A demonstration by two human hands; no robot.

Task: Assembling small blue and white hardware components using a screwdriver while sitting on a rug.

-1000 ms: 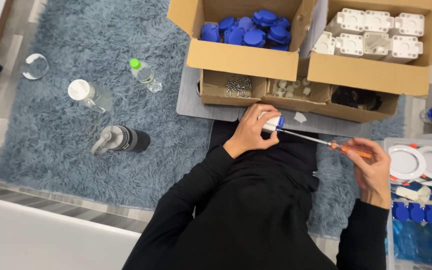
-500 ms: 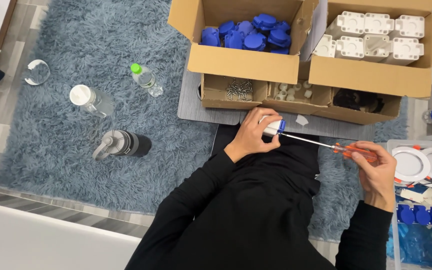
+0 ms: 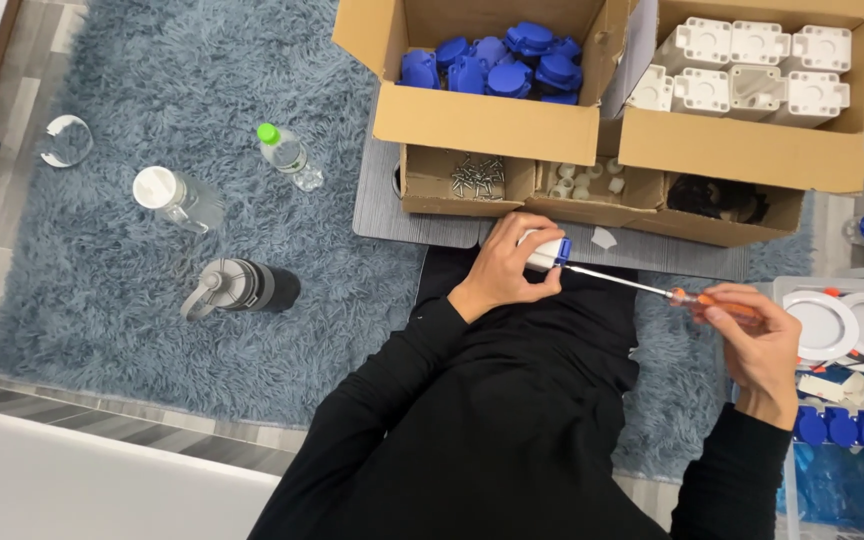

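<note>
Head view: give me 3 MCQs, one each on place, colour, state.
1. Where is the screwdriver tip?
A. at the white-and-blue part
B. in the box of screws
C. on the rug

2. What colour is the cap of the small clear bottle?
A. red
B. green
C. black

3. What is the right hand doing?
A. resting open
B. holding a bottle
C. closed on the orange handle

A: shaft ends at the part held by the left hand.
B: cap is bright green.
C: fingers wrap the handle.
</note>
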